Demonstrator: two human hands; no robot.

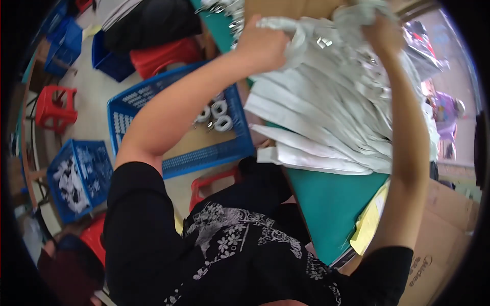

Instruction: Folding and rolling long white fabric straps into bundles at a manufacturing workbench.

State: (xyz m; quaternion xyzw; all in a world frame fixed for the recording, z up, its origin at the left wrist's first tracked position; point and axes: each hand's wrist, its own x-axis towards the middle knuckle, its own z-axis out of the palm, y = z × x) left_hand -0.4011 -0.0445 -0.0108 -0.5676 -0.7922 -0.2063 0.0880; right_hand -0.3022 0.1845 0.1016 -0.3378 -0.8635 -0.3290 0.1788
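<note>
My two arms reach to the far side of the green table (332, 209). A bunched loop of white strap (296, 48) is in my left hand (263, 47), whose fingers are closed round it. My right hand (383, 35), also closed, grips another white strap bundle (360, 15); its fingers are partly blurred. Below and between the hands lies a broad pile of white straps (321, 112), their flat ends fanned toward the left and the near side. Small metal buckles (323, 42) show among the straps near the far end.
A blue crate (204, 158) with rolled straps (219, 109) stands left of the table. Further left are a smaller blue basket (92, 168), a red stool (56, 104) and another person's hand (50, 249). Brown cardboard (291, 9) lies at the far end; a carton (444, 229) stands at right.
</note>
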